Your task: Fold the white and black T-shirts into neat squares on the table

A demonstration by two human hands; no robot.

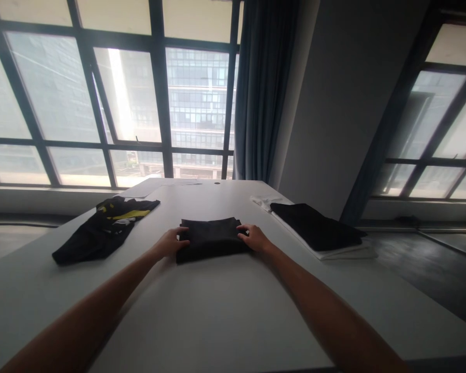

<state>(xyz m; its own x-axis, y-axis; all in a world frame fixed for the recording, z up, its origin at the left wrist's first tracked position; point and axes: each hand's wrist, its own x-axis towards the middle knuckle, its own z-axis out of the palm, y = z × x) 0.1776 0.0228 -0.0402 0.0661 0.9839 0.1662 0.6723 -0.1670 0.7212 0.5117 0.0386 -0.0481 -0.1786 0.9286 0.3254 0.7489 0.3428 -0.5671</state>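
Note:
A folded black garment (213, 241) lies in the middle of the white table (217, 311), its near edge straight and its far edge slightly uneven. My left hand (171, 242) grips its left side, thumb and fingers closed on the cloth. On the opposite side my right hand (254, 238) pinches the right edge near the far corner. The cloth hides some of my fingertips. Whether the garment is a shirt cannot be made out from its folded shape.
To the left, a black garment with a yellow and white print (108, 228) lies loosely spread. On the right sits a stack of folded black and white clothes (314, 225). Papers (140, 191) lie at the far left. A curtain (262, 93) and windows stand beyond the table.

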